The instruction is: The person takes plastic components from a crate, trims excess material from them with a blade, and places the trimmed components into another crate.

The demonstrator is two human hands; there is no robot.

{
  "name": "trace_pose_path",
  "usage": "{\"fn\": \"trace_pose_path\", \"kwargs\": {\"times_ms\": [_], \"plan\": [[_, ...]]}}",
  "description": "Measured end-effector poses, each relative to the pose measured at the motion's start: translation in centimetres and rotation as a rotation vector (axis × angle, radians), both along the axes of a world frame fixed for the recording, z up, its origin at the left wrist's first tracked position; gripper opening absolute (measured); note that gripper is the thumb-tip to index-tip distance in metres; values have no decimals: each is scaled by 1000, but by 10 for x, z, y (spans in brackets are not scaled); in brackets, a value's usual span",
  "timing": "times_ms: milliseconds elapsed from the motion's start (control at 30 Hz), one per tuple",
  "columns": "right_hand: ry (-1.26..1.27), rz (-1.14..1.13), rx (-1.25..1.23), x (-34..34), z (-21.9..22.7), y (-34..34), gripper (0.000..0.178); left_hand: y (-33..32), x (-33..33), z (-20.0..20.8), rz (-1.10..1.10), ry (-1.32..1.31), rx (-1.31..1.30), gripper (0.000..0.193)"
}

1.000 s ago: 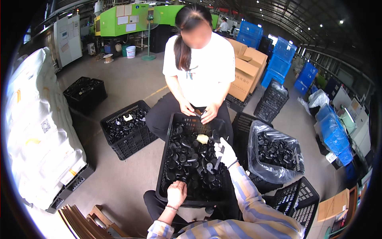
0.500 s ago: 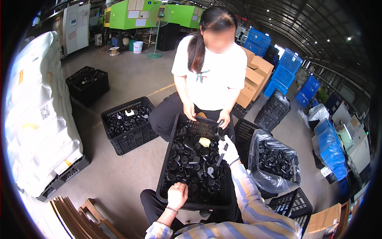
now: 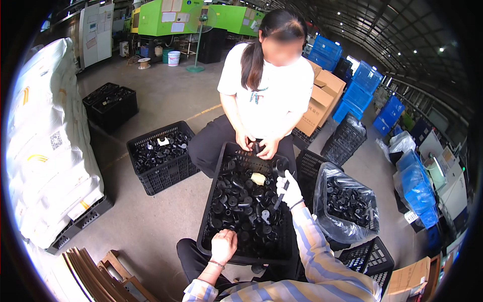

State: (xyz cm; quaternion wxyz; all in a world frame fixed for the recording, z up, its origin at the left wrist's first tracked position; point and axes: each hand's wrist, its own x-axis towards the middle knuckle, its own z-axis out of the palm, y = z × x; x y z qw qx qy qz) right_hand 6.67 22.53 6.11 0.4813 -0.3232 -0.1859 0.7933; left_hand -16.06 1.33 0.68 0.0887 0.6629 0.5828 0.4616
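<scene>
In front of me is a black plastic crate [image 3: 205, 221] of black molded plastic parts [image 3: 244, 201], rounded with short tubes. My right hand [image 3: 289, 190], in a white glove, is closed around a slender dark tool [image 3: 279, 202] that points down and left over the parts. Just beyond its fingertips is a round black part [image 3: 282, 165]; whether the fingers touch it I cannot tell. My bare left hand [image 3: 224, 245] is at the crate's near left edge, fingers curled inward, and what they hold, if anything, is hidden. A pale yellow piece [image 3: 258, 178] lies on the parts.
A co-worker [image 3: 266, 100] sits across the crate, a small black part in both hands. Another parts crate [image 3: 163, 173] stands left, and a plastic-lined crate [image 3: 375, 201] right. White wrapped sacks [image 3: 53, 151] are stacked far left; cardboard boxes [image 3: 322, 100] stand behind the co-worker.
The co-worker's hands have come together above the crate's far rim, around a small black part; one was near my right hand before. My own hands have hardly moved.
</scene>
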Motion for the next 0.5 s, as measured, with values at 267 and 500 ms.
{"fn": "trace_pose_path", "kwargs": {"times_ms": [267, 500], "plan": [[-268, -73, 122, 65, 30, -61, 27, 13, 0, -10, 1, 96, -243, 11], [-774, -224, 118, 206, 66, -223, 28, 22, -5, -19, -160, 377, -806, 34]]}}
